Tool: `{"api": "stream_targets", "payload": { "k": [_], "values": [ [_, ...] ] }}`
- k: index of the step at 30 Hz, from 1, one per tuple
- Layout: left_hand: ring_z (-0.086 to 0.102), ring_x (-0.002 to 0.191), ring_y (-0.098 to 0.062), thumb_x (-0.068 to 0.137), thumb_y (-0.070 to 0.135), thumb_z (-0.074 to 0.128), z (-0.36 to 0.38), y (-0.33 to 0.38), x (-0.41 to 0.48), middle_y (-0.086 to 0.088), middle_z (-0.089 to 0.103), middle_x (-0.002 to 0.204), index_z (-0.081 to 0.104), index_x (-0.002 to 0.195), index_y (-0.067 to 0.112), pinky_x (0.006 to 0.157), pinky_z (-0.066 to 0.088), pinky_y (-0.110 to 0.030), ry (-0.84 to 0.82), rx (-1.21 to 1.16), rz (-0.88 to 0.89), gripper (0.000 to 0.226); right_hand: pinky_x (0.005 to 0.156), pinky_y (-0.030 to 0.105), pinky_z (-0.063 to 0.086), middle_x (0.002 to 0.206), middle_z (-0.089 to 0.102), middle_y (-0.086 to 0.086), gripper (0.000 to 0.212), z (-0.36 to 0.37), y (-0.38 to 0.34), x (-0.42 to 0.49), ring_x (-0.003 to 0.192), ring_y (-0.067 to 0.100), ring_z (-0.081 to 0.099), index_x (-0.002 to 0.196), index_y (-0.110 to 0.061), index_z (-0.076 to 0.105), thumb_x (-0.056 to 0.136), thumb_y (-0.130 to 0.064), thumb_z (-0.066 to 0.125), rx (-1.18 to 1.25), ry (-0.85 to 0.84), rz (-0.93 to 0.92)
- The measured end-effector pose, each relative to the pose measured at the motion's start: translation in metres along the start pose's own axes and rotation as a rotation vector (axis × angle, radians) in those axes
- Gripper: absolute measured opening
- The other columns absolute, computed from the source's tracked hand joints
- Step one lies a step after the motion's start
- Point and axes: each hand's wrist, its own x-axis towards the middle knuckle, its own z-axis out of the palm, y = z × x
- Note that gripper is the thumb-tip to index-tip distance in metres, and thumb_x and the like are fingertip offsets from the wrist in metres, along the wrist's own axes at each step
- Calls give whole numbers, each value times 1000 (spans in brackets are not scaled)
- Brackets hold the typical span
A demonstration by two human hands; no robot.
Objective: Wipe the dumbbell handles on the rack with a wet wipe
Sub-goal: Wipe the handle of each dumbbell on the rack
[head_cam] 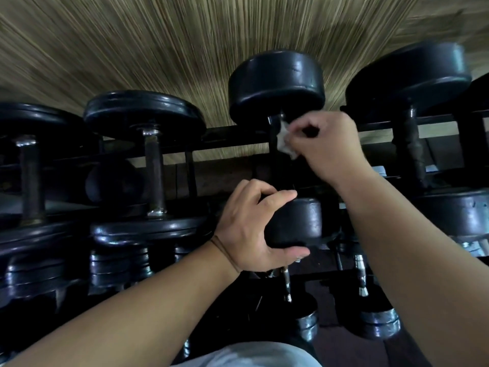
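The dumbbell [276,86] being wiped lies on the top tier of the black rack [225,133]. Its long axis runs straight away from the person, so it reads almost vertical in the head view. One round black head points to the far side and the other sits close to the body. Its handle [275,165] is a dark bar between the two heads and crosses the rack's far rail.

The right hand [328,147] is at the far end of that handle, just under the far head. Its fingers are curled tight and pinch a crumpled white wet wipe [284,143], which is pressed against the right side of the bar. The left hand [246,229] grips the near head. Its fingers are spread in a wide curl over the top and its thumb lies along the near edge. A thin band sits on the left wrist.

Other dumbbells lie parallel on the same tier:
- A plate-loaded dumbbell [153,165] with a bare metal handle lies to the left.
- A larger round-headed dumbbell [408,144] lies to the right, its handle wrapped in dark tape.

Smaller chrome-ended dumbbells [360,271] sit on a lower tier. A straw-coloured reed mat [132,49] fills the background, blurred. A strip of grey clothing [251,356] shows at the bottom edge.
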Motion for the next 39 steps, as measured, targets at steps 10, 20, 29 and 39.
{"api": "stream_targets", "payload": {
  "k": [10,20,29,39],
  "values": [
    [57,91,-30,71,66,77,1,-1,-1,-14,60,104,55,132,14,83,49,-43,6,19,19,83,87,10,41,113,61,-2,34,-7,3,-12,102,8,59,117,-31,73,83,-36,80,-69,-133,-58],
    [56,89,-29,71,65,78,3,-1,-2,-14,59,101,57,131,13,83,49,-40,43,15,29,82,66,36,55,93,62,6,7,14,0,-4,75,22,64,86,-7,75,86,-11,69,-267,28,-405],
    [56,90,-28,71,65,80,2,-1,-1,-11,58,104,64,128,8,83,50,-43,51,0,19,82,79,33,54,108,58,3,15,1,-9,-4,91,16,62,98,-10,70,83,-9,74,-318,-95,-482],
    [54,89,-26,71,70,78,7,-4,-5,-11,59,104,55,133,17,81,48,-42,58,-29,5,84,82,-2,38,91,61,-16,14,8,-15,-17,97,4,60,98,-25,80,84,-24,80,-189,27,-116]
  ]
}}
